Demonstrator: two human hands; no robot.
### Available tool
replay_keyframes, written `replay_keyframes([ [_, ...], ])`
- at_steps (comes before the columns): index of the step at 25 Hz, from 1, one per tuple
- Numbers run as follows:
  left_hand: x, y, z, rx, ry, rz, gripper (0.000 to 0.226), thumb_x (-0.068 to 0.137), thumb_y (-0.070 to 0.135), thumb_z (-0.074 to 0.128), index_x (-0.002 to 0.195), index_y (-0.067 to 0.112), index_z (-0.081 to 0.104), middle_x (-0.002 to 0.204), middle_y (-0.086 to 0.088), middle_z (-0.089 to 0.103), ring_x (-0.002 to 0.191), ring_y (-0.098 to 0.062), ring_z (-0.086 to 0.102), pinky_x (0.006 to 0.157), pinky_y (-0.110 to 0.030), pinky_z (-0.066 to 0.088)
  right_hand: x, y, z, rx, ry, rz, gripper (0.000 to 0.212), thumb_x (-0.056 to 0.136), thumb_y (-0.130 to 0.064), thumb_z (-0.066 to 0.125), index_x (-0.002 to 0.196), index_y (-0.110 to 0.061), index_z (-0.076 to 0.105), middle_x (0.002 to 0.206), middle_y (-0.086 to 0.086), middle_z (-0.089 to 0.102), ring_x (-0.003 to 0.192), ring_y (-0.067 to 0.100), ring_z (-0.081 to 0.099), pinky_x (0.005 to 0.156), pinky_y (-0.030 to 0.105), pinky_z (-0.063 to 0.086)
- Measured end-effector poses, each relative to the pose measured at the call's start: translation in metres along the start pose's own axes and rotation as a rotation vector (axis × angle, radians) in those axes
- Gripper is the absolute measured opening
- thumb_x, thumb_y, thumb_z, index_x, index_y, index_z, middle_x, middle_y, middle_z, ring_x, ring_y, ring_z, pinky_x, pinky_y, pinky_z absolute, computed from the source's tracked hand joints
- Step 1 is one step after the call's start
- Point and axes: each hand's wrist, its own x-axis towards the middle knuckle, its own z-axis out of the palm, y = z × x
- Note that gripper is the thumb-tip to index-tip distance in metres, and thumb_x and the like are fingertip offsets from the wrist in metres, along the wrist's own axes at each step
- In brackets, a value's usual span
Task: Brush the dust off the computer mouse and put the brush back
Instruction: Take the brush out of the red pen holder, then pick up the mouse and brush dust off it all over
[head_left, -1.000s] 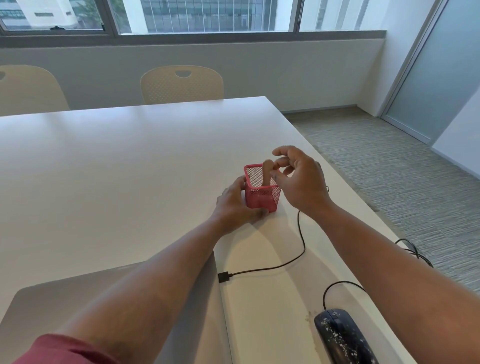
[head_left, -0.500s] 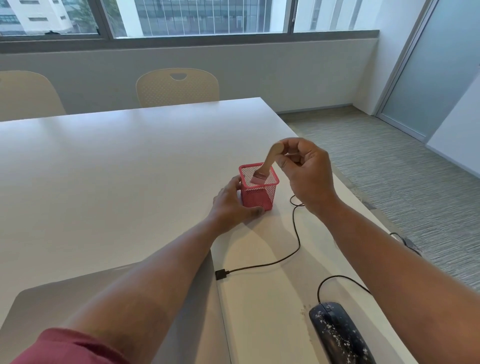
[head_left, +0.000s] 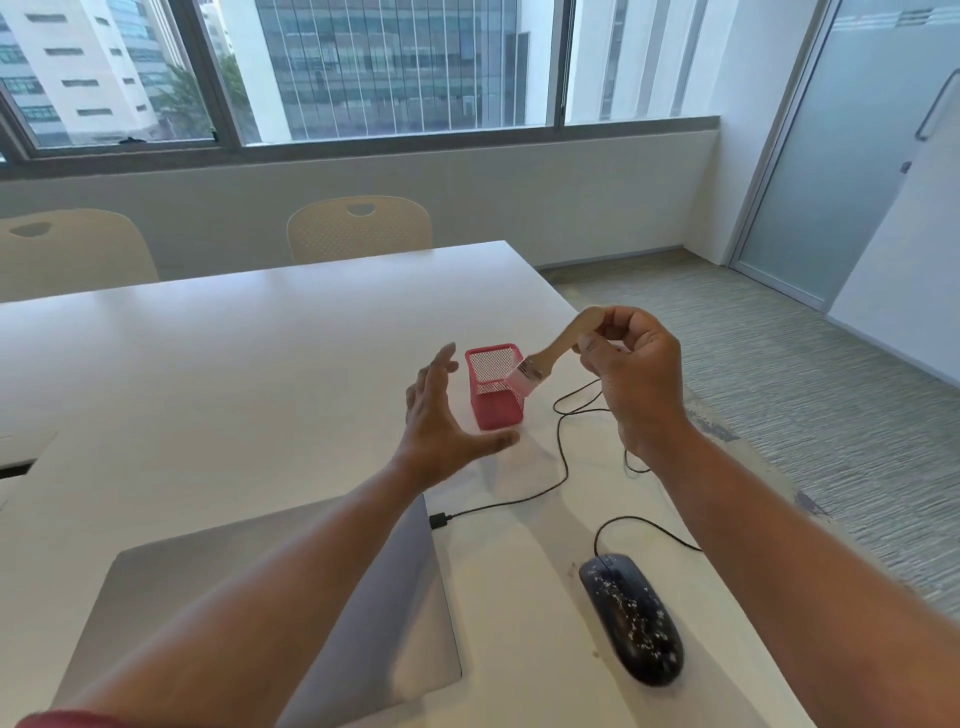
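My right hand (head_left: 631, 374) pinches the wooden handle of a small brush (head_left: 550, 353); its pale bristles hang tilted over the right rim of the pink mesh holder (head_left: 493, 400). My left hand (head_left: 441, 421) hovers open just left of the holder, fingers spread, apart from it. The black computer mouse (head_left: 631, 618), speckled with white dust, lies on the white table (head_left: 208, 374) near the front right edge, below my right forearm.
A closed grey laptop (head_left: 405, 597) lies under my left forearm. A black cable (head_left: 561, 457) runs from the laptop's side past the holder; the mouse cord loops beside it. Two cream chairs (head_left: 358, 226) stand behind the table. Carpeted floor lies to the right.
My right hand has lifted the brush out of the pink holder and tilted it to the right. My left hand has let go of the holder and opened.
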Motion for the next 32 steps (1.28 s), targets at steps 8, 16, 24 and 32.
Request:
replay_keyframes([
  [8, -0.109, 0.031, 0.026, -0.120, -0.324, -0.009, 0.131, 0.066, 0.048, 0.103, 0.169, 0.031, 0.023, 0.147, 0.008, 0.048, 0.137, -0.016, 0.050, 0.117, -0.034, 0.045, -0.075, -0.030, -0.061, 0.067, 0.051, 0.200, 0.011, 0.095, -0.011, 0.063, 0.097, -0.022, 0.061, 0.088, -0.001, 0.080, 0.083, 0.016, 0.078, 0.062, 0.026, 0.058],
  [16, -0.176, 0.051, 0.077, 0.069, -0.497, -0.004, 0.158, 0.046, 0.085, 0.085, 0.155, 0.067, -0.028, 0.166, 0.008, 0.037, 0.154, -0.015, 0.022, 0.122, -0.037, 0.016, -0.129, -0.013, -0.128, 0.189, 0.226, 0.496, 0.006, 0.100, -0.020, 0.047, 0.105, -0.020, 0.050, 0.096, 0.016, 0.076, 0.069, 0.023, 0.077, 0.056, 0.033, 0.060],
  [24, -0.179, 0.056, 0.096, 0.155, -0.437, -0.071, 0.166, 0.041, 0.084, 0.082, 0.161, 0.055, -0.029, 0.160, 0.001, 0.040, 0.151, -0.022, 0.024, 0.121, -0.037, 0.010, -0.159, 0.017, -0.163, 0.496, 0.334, 0.781, 0.019, 0.099, -0.007, 0.055, 0.117, 0.000, 0.059, 0.067, 0.014, 0.073, 0.053, 0.020, 0.072, 0.051, 0.028, 0.059],
  [32, -0.182, 0.064, 0.095, 0.137, -0.373, -0.044, 0.155, 0.049, 0.073, 0.082, 0.162, 0.054, -0.021, 0.148, 0.005, 0.046, 0.136, -0.015, 0.030, 0.112, -0.030, 0.010, -0.161, 0.023, -0.171, 0.507, 0.347, 0.762, 0.025, 0.102, -0.007, 0.059, 0.126, -0.004, 0.055, 0.082, 0.018, 0.070, 0.054, 0.020, 0.072, 0.052, 0.030, 0.060],
])
